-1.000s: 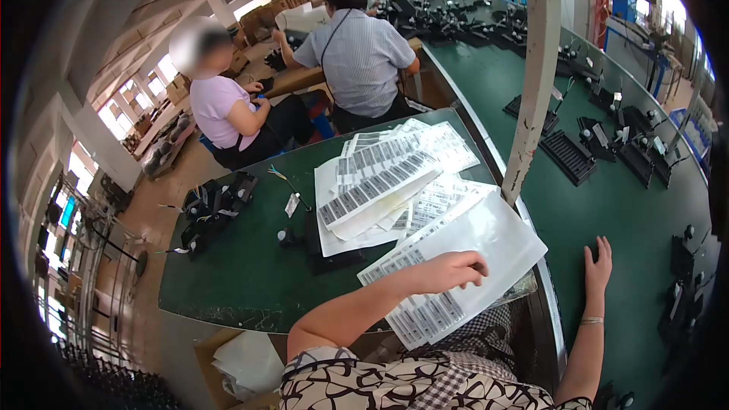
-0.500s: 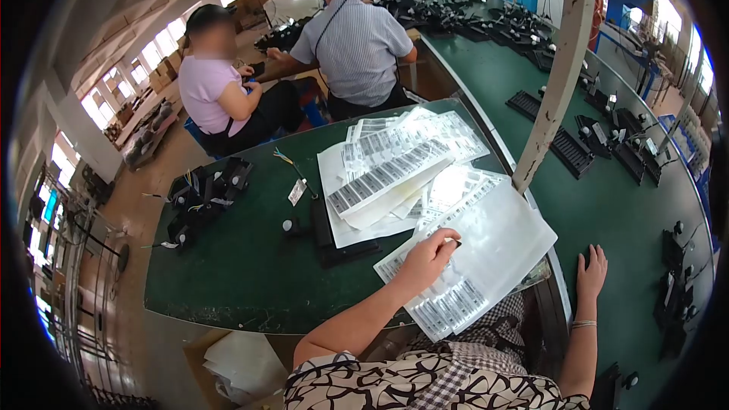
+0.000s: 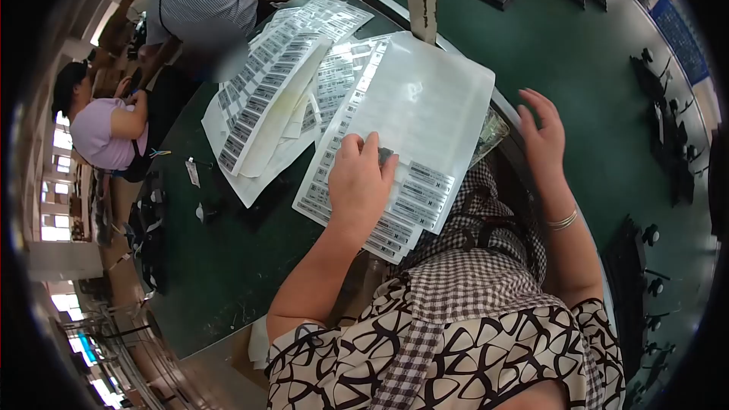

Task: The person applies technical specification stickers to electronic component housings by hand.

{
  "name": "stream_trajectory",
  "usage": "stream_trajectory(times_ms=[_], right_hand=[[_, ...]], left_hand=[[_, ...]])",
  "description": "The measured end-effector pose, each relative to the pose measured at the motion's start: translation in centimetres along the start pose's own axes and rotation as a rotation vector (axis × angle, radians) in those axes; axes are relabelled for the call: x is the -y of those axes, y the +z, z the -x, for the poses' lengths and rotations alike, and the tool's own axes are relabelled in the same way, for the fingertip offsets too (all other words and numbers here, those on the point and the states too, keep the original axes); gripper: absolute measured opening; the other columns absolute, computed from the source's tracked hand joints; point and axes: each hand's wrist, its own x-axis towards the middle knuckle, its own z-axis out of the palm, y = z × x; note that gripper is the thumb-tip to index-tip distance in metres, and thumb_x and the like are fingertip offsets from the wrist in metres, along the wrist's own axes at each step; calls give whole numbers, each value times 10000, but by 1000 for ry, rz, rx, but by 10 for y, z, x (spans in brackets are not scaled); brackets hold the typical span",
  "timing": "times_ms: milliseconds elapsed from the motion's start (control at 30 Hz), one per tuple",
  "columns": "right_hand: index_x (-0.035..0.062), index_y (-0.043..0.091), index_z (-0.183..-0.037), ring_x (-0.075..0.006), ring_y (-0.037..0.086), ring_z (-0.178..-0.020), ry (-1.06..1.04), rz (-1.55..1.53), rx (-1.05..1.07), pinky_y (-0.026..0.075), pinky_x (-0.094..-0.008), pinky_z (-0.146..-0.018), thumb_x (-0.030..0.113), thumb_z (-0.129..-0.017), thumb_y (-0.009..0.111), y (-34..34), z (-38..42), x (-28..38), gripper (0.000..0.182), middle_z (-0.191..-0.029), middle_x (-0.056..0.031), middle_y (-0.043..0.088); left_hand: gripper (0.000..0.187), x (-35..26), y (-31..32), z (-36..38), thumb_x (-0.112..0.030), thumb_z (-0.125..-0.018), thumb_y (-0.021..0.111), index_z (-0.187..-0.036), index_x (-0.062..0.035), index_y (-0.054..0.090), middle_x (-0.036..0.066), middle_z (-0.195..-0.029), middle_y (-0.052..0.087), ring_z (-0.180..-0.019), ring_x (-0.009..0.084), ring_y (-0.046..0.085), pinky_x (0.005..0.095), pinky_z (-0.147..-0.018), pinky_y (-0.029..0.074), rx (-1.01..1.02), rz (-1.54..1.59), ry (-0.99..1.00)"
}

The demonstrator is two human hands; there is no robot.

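My left hand [image 3: 359, 182] rests on a stack of barcode label sheets, its fingers bent. A small dark piece [image 3: 386, 156] shows between its thumb and fingertips; its kind I cannot tell. Beneath the hand, the top sheet [image 3: 429, 91] is mostly bare backing, with a few printed labels [image 3: 425, 186] left near its lower edge. My right hand [image 3: 543, 133] hovers by the right side of the sheets, near the table edge, fingers apart and holding nothing. More label sheets [image 3: 266, 99] lie in a loose, overlapping pile to the left.
A metal post [image 3: 421, 0] rises just behind the sheets. On the right runs a green work surface [image 3: 524, 45] with black fixtures [image 3: 664, 125] along its far side. Black parts with wires [image 3: 148, 216] sit at the table's left. Two people [image 3: 110, 125] sit beyond.
The view has turned toward the right and down. My right hand has lifted from the green surface and come closer to the sheets. My left hand stays on the stack, with the dark piece.
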Motion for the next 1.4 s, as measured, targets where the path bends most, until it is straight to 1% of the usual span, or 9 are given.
stream_trajectory(times_ms=[100,167,233,367,533,633,767,1100,1400], right_hand=[[52,649,-1158,-290,545,-1205,-265,78,154,348,-494,-1104,146,-843,670,11,13,58,329,-1250,-124,606],[76,619,-1220,-294,487,-1276,-391,119,361,253,-565,-1147,211,-835,696,21,20,89,415,-1334,-134,549],[88,599,-1254,-299,444,-1317,-490,125,455,234,-561,-1158,250,-829,706,39,28,103,467,-1376,-147,509],[99,589,-1280,-312,389,-1364,-672,38,606,229,-565,-1162,290,-821,718,63,26,125,515,-1413,-166,471],[98,581,-1294,-315,393,-1356,-696,-3,709,234,-568,-1162,304,-806,731,84,27,140,551,-1405,-157,477],[94,576,-1301,-310,384,-1360,-671,7,759,230,-568,-1164,328,-802,729,90,33,135,572,-1403,-153,478],[97,571,-1311,-304,368,-1369,-673,10,721,221,-568,-1166,347,-809,716,93,35,132,579,-1401,-148,478],[107,549,-1334,-320,346,-1386,-644,20,766,191,-567,-1178,345,-817,692,91,35,134,587,-1450,-143,442],[78,573,-1292,-306,384,-1356,-628,-15,727,231,-547,-1163,317,-791,733,92,34,134,578,-1399,-149,485]], left_hand=[[339,-6,-13,-3,-221,-903,663,-1161,-8,614,132,-1051,569,-850,237,600,363,-759,494,0,209,-42],[304,8,-18,-6,-196,-918,640,-1144,6,609,127,-1037,587,-850,232,593,345,-770,485,16,404,-91],[264,36,-22,-6,-164,-936,610,-1125,21,603,115,-998,610,-850,231,585,327,-782,474,39,565,-163],[191,56,-44,3,-108,-938,579,-1085,10,615,101,-872,622,-821,233,580,318,-777,465,10,375,-20],[161,63,-50,9,-97,-901,606,-1044,-32,641,100,-810,622,-778,276,579,365,-736,458,27,19,89],[144,62,-40,4,-116,-881,633,-1007,-47,647,87,-815,636,-778,300,584,402,-717,443,-55,-125,132],[95,61,-30,-2,-159,-869,660,-936,-94,644,53,-785,630,-760,267,590,411,-688,411,-73,-274,161],[85,61,-30,-8,-172,-877,656,-893,-93,628,49,-778,636,-762,271,601,410,-689,412,-56,-278,150],[141,63,-37,-15,-186,-871,666,-865,-63,596,68,-765,643,-751,284,618,414,-690,430,72,-140,119]])
